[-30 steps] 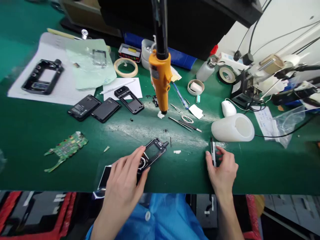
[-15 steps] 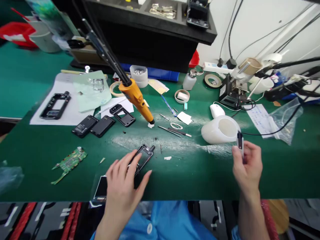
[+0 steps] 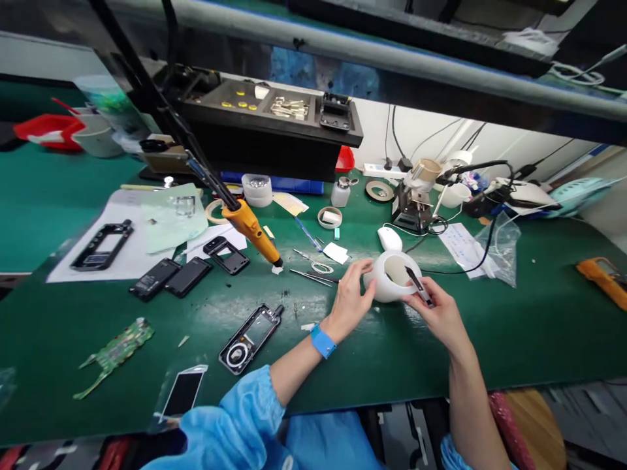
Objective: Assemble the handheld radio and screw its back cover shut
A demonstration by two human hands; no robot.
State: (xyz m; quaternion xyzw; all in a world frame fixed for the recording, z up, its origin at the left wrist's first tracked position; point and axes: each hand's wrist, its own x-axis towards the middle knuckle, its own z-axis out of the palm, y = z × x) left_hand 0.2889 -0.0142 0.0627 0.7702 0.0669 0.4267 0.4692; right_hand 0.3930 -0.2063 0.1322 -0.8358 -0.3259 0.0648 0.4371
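My left hand (image 3: 351, 292) rests against the left side of a white cup (image 3: 386, 282) that lies on its side on the green mat, fingers curled on its wall. My right hand (image 3: 437, 312) pinches a thin dark strip-shaped part (image 3: 420, 287) and holds its tip at the cup's open mouth. A black phone housing with a round ring (image 3: 251, 330) lies alone on the mat to the left, no hand on it. A blue band is on my left wrist.
An orange electric screwdriver (image 3: 251, 228) hangs over the mat on a black arm. Black phone shells (image 3: 169, 277), a green circuit board (image 3: 115, 347), a small screen (image 3: 182, 394), tweezers (image 3: 313, 277), tape rolls, a soldering stand (image 3: 411, 207) and a yellow meter (image 3: 605, 274) lie around.
My left hand left the phone housing and moved right to the white cup. My right hand carried the dark strip to the cup's mouth. The view tilted up.
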